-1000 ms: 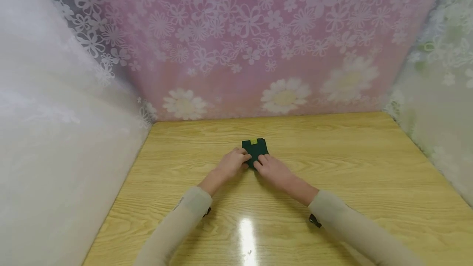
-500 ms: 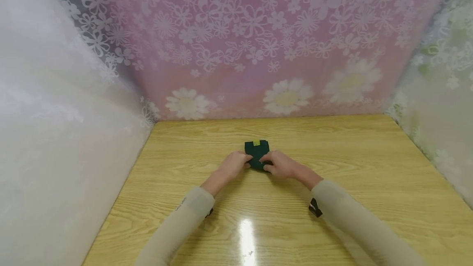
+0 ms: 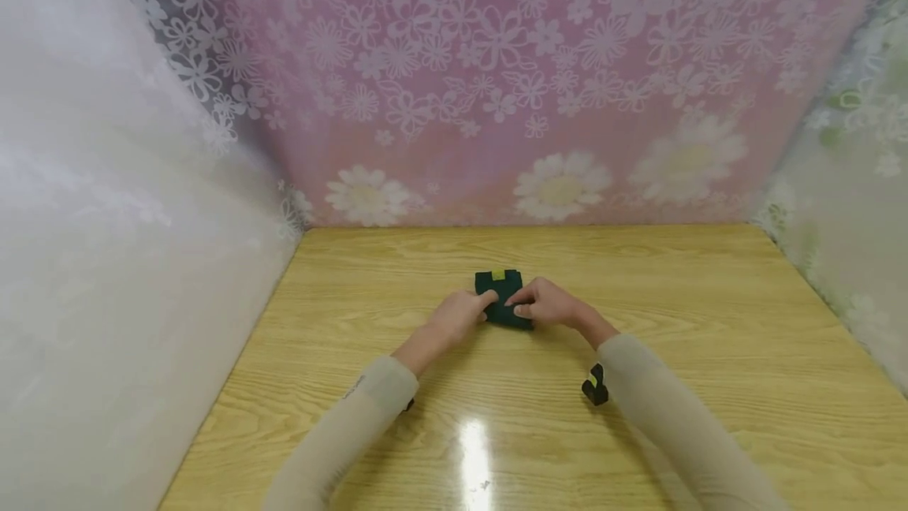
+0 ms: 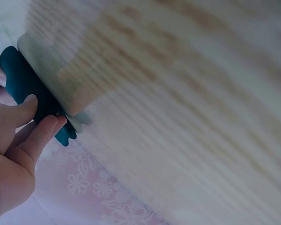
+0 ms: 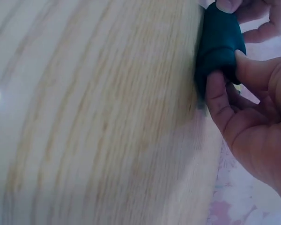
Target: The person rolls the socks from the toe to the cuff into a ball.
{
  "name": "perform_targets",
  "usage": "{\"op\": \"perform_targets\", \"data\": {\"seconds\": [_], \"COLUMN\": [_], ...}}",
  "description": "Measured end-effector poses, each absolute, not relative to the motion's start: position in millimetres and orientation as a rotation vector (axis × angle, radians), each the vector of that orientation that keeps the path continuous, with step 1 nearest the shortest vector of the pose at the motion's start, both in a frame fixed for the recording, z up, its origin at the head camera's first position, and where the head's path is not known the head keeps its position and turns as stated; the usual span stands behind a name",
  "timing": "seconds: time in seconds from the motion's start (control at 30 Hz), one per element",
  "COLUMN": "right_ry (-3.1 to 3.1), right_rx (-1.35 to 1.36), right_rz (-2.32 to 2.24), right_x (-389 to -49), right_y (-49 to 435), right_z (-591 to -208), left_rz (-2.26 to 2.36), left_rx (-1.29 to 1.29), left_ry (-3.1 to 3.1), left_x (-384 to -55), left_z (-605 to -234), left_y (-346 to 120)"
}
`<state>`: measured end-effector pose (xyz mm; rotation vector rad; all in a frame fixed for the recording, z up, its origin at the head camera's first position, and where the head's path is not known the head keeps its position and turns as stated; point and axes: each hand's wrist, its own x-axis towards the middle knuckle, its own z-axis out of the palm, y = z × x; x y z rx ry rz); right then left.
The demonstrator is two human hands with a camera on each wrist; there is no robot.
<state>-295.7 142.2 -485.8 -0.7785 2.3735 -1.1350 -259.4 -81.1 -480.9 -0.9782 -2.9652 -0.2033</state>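
Note:
A small folded dark green cloth (image 3: 503, 288) with a yellow label (image 3: 498, 275) at its far edge lies on the wooden table. My left hand (image 3: 458, 315) pinches its left edge, thumb on top; the left wrist view shows the fingers against the edge of the cloth (image 4: 28, 84). On the other side my right hand (image 3: 555, 304) grips the right edge. In the right wrist view its thumb presses the outside of the rolled-looking cloth (image 5: 220, 40), while a finger is tucked into the fold. What the cloth is when unfolded cannot be told.
The wood-grain table (image 3: 397, 448) stretches around both arms, with a bright light reflection near the front. A pink flowered backdrop (image 3: 454, 101) closes the back; pale sheets (image 3: 128, 274) flank both sides. A black device (image 3: 594, 385) hangs beneath the right sleeve.
My right hand has shifted from the cloth's near edge to its right side, and its fingers have changed their hold. The near right corner has spread outward. My left hand stays at the left edge.

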Motion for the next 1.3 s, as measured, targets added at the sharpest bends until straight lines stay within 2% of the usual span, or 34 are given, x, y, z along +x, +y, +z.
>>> {"op": "perform_targets", "data": {"seconds": [0.2, 0.33, 0.47, 0.6, 0.7, 0.8, 1.1, 1.3], "right_ry": [2.388, 2.582, 2.912, 3.131, 3.152, 3.136, 3.139, 3.036], "right_rx": [-0.586, -0.671, -1.007, -1.273, -1.298, -1.268, -1.399, -1.441], "right_rz": [-1.332, -1.309, -0.942, -0.295, 0.054, 0.160, 0.465, 0.147], "right_x": [-289, -277, -263, -248, -237, -231, -241, -258], "right_y": [141, 137, 130, 121, 117, 115, 116, 124], "right_z": [-488, -492, -491, -489, -490, -493, -500, -500], "left_rz": [-0.099, -0.005, 0.043, -0.007, -0.040, -0.061, -0.101, -0.101], "left_rx": [-1.015, -1.039, -1.046, -1.047, -1.053, -1.048, -1.086, -1.067], "left_ry": [-2.999, -3.001, -2.987, -2.983, -2.974, -2.969, -2.957, -2.960], "left_x": [-260, -262, -262, -262, -262, -263, -266, -265], "left_z": [-478, -476, -477, -478, -479, -480, -479, -480], "left_y": [-79, -78, -78, -80, -82, -84, -86, -84]}}
